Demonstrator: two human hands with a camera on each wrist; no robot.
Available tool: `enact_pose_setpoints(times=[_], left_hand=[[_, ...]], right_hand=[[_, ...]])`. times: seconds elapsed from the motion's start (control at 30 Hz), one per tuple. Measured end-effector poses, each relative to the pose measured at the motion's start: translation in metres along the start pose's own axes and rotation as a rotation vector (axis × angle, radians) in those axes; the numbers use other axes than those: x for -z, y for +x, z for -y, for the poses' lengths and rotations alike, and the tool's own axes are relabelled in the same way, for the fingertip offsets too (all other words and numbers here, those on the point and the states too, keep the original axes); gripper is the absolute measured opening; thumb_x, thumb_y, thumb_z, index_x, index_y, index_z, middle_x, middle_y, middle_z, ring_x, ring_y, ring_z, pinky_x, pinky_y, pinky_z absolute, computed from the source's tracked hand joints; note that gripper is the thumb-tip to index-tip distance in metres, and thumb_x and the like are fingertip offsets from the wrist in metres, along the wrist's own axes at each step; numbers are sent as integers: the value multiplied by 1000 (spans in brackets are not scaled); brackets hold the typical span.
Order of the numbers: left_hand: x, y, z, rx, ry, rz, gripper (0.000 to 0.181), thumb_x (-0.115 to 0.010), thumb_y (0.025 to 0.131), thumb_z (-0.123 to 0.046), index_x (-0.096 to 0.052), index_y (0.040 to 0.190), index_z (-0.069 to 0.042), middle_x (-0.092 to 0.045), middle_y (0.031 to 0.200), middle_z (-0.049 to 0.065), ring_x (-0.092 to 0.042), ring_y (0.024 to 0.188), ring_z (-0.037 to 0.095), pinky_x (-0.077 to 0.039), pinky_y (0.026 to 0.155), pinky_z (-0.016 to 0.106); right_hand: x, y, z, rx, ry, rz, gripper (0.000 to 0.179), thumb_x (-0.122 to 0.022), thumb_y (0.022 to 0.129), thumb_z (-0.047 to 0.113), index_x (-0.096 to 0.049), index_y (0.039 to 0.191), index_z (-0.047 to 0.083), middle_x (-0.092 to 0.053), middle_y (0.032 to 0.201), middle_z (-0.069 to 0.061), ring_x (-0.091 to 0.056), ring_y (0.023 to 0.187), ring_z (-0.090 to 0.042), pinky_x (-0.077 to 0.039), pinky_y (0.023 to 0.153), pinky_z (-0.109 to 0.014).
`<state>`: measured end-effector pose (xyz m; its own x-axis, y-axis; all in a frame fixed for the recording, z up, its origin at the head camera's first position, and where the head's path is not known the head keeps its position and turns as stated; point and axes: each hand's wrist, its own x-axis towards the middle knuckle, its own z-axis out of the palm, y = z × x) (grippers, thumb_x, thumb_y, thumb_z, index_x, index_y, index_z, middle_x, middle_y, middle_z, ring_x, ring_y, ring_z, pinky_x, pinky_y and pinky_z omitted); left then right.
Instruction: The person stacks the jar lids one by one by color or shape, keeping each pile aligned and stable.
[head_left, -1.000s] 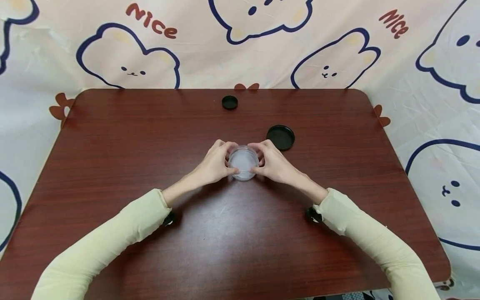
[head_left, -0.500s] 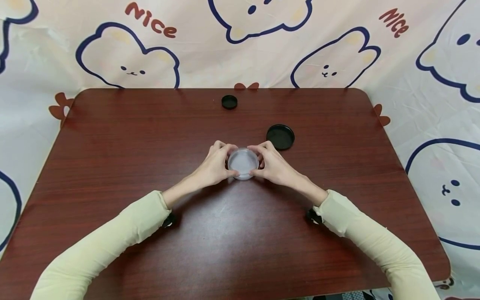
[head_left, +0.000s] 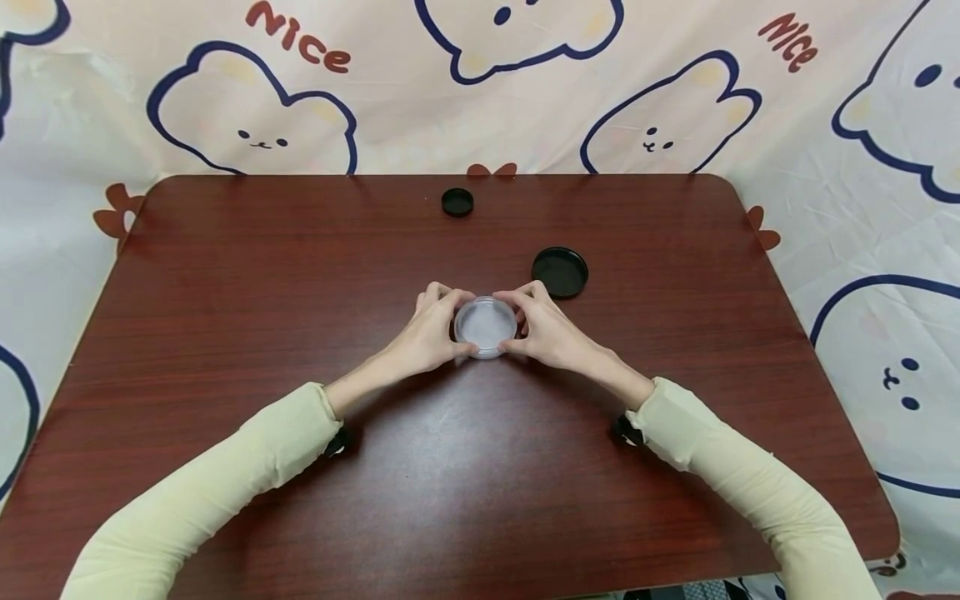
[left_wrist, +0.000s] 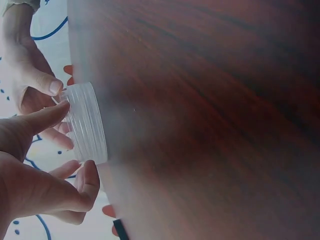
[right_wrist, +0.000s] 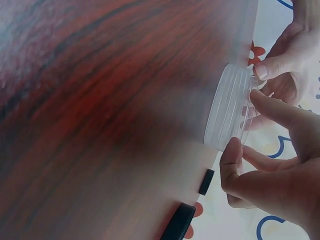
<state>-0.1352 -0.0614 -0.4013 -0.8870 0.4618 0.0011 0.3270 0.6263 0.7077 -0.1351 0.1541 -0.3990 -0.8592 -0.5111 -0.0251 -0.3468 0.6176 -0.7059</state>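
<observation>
A clear, round plastic jar [head_left: 486,323] with ridged sides stands at mid-table between both hands, its open-looking top facing up. My left hand [head_left: 431,333] pinches its left side, thumb at the near rim and fingers at the far rim. On the opposite side my right hand [head_left: 546,329] holds it the same way. Both wrist views show the ridged wall of the jar [left_wrist: 86,125] [right_wrist: 227,110] close to the tabletop; whether its base touches cannot be told. Just beyond the right hand lies a large black round lid [head_left: 560,272], hollow side up.
A smaller black lid [head_left: 457,202] lies near the far edge of the brown wooden table [head_left: 262,250]. Pale cloth [head_left: 465,125] with cartoon bears hangs behind the table and along its sides.
The jar's top has levelled a little, and a curved line across its near side no longer shows. Both hands keep their hold in nearly the same place.
</observation>
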Motion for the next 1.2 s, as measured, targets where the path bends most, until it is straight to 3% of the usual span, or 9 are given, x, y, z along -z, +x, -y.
enact_pose_setpoints(times=[0.7, 1.2], left_hand=[[2, -2, 4, -30, 13, 14, 66, -85, 73, -10, -54, 130, 4, -47, 120, 19, -45, 106, 35, -38, 91, 43], [2, -6, 8, -31, -73, 4, 72, -84, 75, -12, -48, 136, 1, -47, 121, 19, -48, 105, 32, -41, 91, 42]], right_hand=[[-2, 0, -1, 9, -39, -1, 67, -80, 78, 8, -50, 138, 0, -38, 119, -18, -55, 87, -24, -45, 73, -29], [0, -1, -3, -11, -16, 1, 65, -78, 81, 8, -49, 139, 2, -37, 118, -16, -55, 86, -19, -48, 71, -28]])
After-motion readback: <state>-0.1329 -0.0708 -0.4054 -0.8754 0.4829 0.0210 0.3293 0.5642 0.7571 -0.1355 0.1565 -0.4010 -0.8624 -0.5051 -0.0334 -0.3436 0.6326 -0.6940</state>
